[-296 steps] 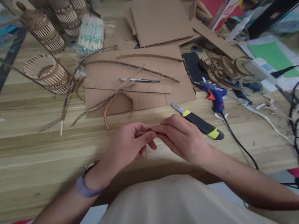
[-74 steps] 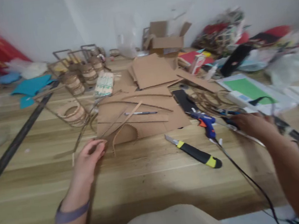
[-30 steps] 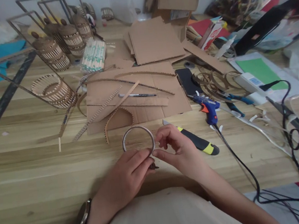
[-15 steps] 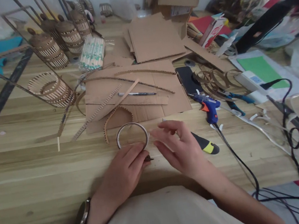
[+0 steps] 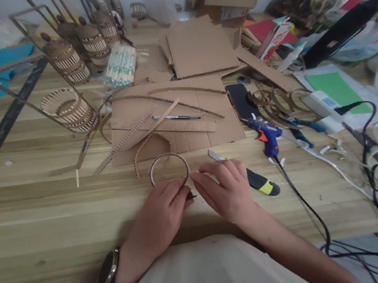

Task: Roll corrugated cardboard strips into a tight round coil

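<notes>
My left hand (image 5: 165,213) is closed around the near edge of a thin ring (image 5: 151,172), which stands up from the fingers like a narrow hoop. A small dark pointed piece (image 5: 190,196) pokes out beside those fingertips. Just right of the ring, my right hand (image 5: 227,189) is pinched, thumb against forefinger. Whatever lies in that pinch is too small to make out. Partly under the right hand lies a utility knife (image 5: 265,184) with a black and yellow handle, its blade showing beyond the knuckles.
A blue glue gun (image 5: 270,138) with a black cable lies to the right, near blue-handled pliers (image 5: 300,137). Ahead, a cardboard sheet (image 5: 222,130) carries corrugated strips and a pen (image 5: 176,117). Slatted lantern-like baskets (image 5: 70,112) and bundled sticks (image 5: 120,67) stand at the left.
My right hand's fingers have come together into a pinch close to the ring's right side. My left hand still grips the ring. The whole view has shifted slightly.
</notes>
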The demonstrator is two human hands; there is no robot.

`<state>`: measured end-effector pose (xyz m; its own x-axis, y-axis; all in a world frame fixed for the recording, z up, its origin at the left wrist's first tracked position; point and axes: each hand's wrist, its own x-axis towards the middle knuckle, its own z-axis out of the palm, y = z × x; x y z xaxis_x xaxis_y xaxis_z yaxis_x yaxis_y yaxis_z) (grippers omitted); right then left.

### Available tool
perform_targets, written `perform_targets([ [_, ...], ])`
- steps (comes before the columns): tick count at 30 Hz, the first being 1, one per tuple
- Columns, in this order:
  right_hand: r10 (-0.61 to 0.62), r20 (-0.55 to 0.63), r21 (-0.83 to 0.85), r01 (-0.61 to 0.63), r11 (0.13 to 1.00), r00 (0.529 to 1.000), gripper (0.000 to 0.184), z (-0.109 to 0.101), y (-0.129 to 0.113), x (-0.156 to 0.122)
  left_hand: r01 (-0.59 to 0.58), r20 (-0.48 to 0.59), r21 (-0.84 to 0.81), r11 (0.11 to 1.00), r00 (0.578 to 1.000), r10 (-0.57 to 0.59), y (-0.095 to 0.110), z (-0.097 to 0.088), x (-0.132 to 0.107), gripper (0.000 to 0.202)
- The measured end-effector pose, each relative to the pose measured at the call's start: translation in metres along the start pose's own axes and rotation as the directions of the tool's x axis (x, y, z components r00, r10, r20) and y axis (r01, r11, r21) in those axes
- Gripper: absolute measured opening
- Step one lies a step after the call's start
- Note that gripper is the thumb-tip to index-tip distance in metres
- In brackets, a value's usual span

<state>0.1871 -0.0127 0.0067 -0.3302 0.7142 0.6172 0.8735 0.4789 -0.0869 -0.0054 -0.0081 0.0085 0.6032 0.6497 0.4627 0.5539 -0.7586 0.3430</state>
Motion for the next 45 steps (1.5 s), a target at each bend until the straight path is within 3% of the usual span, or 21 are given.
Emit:
perform_targets([
  [2,0.059,0.049,0.060,-0.062,0.996,0.997,0.015,-0.001,0.000,0.005,-0.005,0.012,-0.001,1.000,1.000,0.005,0.001,0.000,0.000,0.020],
  [5,0.182,0.118,0.318,-0.211,0.925,0.976,0.012,-0.002,0.000,0.010,-0.004,0.001,-0.033,0.999,1.000,0.004,0.002,-0.002,0.000,0.020],
  [9,0.351,0.250,0.616,-0.428,0.661,0.902,0.016,-0.005,-0.005,0.015,0.003,-0.026,-0.083,0.997,1.000,-0.006,0.005,-0.008,0.000,0.020],
  [12,0.424,0.313,0.736,-0.499,0.457,0.850,0.013,0.000,-0.003,0.015,-0.015,-0.053,-0.121,0.993,0.999,0.009,0.008,-0.014,-0.002,0.019],
  [14,0.513,0.323,0.773,-0.534,0.341,0.795,0.010,0.006,0.008,0.012,-0.019,-0.060,-0.183,0.983,0.998,0.008,0.010,-0.018,-0.004,0.016],
  [17,0.707,0.293,0.786,-0.583,0.206,0.644,0.009,0.012,0.031,0.005,0.034,-0.027,-0.256,0.966,0.999,-0.042,0.006,-0.017,-0.009,0.014],
  [19,0.714,0.263,0.769,-0.588,0.252,0.650,0.005,0.010,0.040,0.002,0.140,0.022,-0.206,0.968,0.990,-0.139,-0.002,-0.010,-0.012,0.012],
  [21,0.643,0.267,0.746,-0.576,0.334,0.718,0.007,0.005,0.039,-0.001,0.268,0.068,-0.130,0.954,0.963,-0.261,-0.012,0.000,-0.015,0.011],
  [25,0.483,0.303,0.740,-0.522,0.424,0.822,0.039,-0.001,0.014,-0.006,0.388,0.046,-0.091,0.917,0.922,-0.385,-0.023,0.011,-0.020,0.011],
  [28,0.373,0.335,0.711,-0.492,0.502,0.865,0.060,0.000,-0.006,-0.010,0.436,-0.010,-0.216,0.874,0.894,-0.449,-0.018,0.003,-0.016,0.008],
  [30,0.309,0.345,0.711,-0.462,0.531,0.886,0.068,0.001,-0.014,-0.012,0.453,0.010,-0.379,0.807,0.874,-0.486,-0.010,-0.004,-0.011,0.006],
  [33,0.291,0.292,0.749,-0.407,0.522,0.911,0.070,0.001,-0.020,-0.013,0.520,0.118,-0.584,0.623,0.814,-0.568,0.000,-0.009,-0.002,0.002],
  [36,0.322,0.222,0.783,-0.365,0.504,0.920,0.071,0.001,-0.023,-0.012,0.599,0.245,-0.710,0.370,0.702,-0.668,0.005,-0.008,0.003,0.010],
  [39,0.331,0.199,0.777,-0.355,0.520,0.922,0.070,-0.001,-0.026,-0.010,0.609,0.371,-0.785,0.118,0.613,-0.698,0.008,-0.004,0.004,0.013],
  [42,0.355,0.157,0.727,-0.351,0.591,0.922,0.070,-0.001,-0.028,-0.010,0.570,0.453,-0.818,-0.070,0.566,-0.689,0.011,-0.001,0.004,0.017],
  [45,0.359,0.083,0.662,-0.321,0.678,0.930,0.068,0.001,-0.028,-0.008,0.492,0.483,-0.848,-0.199,0.560,-0.673,0.013,0.003,0.005,0.027],
])
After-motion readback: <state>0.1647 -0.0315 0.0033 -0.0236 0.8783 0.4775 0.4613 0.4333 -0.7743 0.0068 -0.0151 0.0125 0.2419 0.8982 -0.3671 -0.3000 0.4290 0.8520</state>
